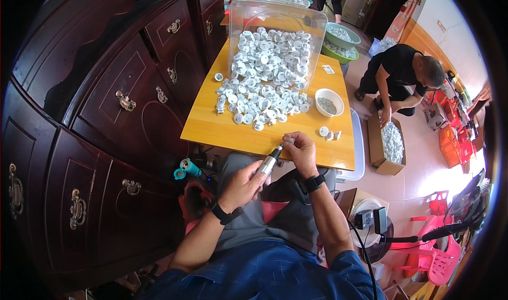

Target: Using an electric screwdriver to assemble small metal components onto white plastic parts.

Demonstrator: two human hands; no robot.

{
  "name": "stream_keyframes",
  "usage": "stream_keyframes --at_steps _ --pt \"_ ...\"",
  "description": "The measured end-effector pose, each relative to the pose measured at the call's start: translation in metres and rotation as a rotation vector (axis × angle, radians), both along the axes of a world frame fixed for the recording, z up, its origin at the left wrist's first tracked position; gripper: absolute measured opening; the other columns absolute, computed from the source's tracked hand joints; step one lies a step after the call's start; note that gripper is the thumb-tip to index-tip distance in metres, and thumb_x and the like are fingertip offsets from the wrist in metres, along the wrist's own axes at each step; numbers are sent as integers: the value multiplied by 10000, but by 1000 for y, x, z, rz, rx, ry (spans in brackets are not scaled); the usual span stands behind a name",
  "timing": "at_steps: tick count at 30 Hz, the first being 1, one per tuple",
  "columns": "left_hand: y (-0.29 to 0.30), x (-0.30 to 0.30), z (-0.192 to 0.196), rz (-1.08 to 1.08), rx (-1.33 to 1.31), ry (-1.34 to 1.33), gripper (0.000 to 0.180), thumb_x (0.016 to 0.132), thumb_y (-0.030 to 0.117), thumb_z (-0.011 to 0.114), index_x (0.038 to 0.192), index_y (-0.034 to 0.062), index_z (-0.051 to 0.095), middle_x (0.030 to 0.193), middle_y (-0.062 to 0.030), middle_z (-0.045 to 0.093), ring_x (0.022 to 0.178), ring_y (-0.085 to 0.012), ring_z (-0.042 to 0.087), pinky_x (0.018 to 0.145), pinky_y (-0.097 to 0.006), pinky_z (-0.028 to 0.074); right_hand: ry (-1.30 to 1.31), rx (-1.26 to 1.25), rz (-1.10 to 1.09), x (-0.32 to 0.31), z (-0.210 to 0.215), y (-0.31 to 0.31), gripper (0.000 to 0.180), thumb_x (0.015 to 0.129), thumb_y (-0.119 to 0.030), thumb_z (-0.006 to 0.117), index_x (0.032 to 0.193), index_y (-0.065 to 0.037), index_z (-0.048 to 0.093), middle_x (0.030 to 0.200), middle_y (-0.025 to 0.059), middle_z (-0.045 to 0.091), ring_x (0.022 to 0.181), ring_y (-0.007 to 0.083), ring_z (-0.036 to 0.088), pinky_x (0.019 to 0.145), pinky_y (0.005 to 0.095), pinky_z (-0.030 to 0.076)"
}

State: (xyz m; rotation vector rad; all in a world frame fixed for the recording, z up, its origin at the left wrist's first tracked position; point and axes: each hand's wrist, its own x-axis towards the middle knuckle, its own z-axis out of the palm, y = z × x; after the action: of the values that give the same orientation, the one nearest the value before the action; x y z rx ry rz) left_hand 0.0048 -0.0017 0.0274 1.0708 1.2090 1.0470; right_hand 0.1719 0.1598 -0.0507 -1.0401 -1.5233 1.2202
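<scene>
My left hand (pixel 241 188) is wrapped round a silver electric screwdriver (pixel 269 165) with a black nose, tilted up toward the table edge. At its tip, my right hand (pixel 302 156) pinches a small pale plastic part (pixel 289 140); the fingers hide much of it. Beyond my hands, a heap of round white plastic parts (pixel 259 105) spreads over the wooden table (pixel 211 123). More of them fill a clear plastic bin (pixel 320 33) lying on its side. A white bowl (pixel 319 105) of small metal pieces, apparently screws, stands to the right, with a few loose white parts (pixel 324 132) near it.
Dark wooden cabinets (pixel 114 83) line the left. At right, a person in black (pixel 398 67) crouches with a hand in a cardboard box (pixel 377 149) of white parts. Green basins (pixel 354 38) stand behind the table, near another person's arms. Pink plastic chairs (pixel 444 260) are at lower right.
</scene>
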Motion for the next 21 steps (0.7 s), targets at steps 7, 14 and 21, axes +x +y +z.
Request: stream_keyframes --at_steps 7,14,21 --pt "1 3 -5 33 25 -38 422 1004 277 524 1364 58 508 719 16 532 500 -36 482 451 -185 393 -52 18 -34 -2 6 -5 156 819 -26 715 974 -18 702 824 12 711 739 56 634 689 221 516" --pt "1 4 -4 36 -3 -45 434 1010 292 513 1371 52 498 719 11 541 497 -41 494 455 -184 400 -38 -1 -5 -1 6 -5 151 828 -10 699 980 -8 699 847 14 715 754 52 639 697 215 522" --pt "1 2 0 9 -8 -99 429 1021 304 488 1369 52 484 742 2 541 514 -47 504 468 -188 415 185 -184 65 -1 21 -3 151 820 2 692 970 -16 697 869 26 709 754 42 623 702 214 519"
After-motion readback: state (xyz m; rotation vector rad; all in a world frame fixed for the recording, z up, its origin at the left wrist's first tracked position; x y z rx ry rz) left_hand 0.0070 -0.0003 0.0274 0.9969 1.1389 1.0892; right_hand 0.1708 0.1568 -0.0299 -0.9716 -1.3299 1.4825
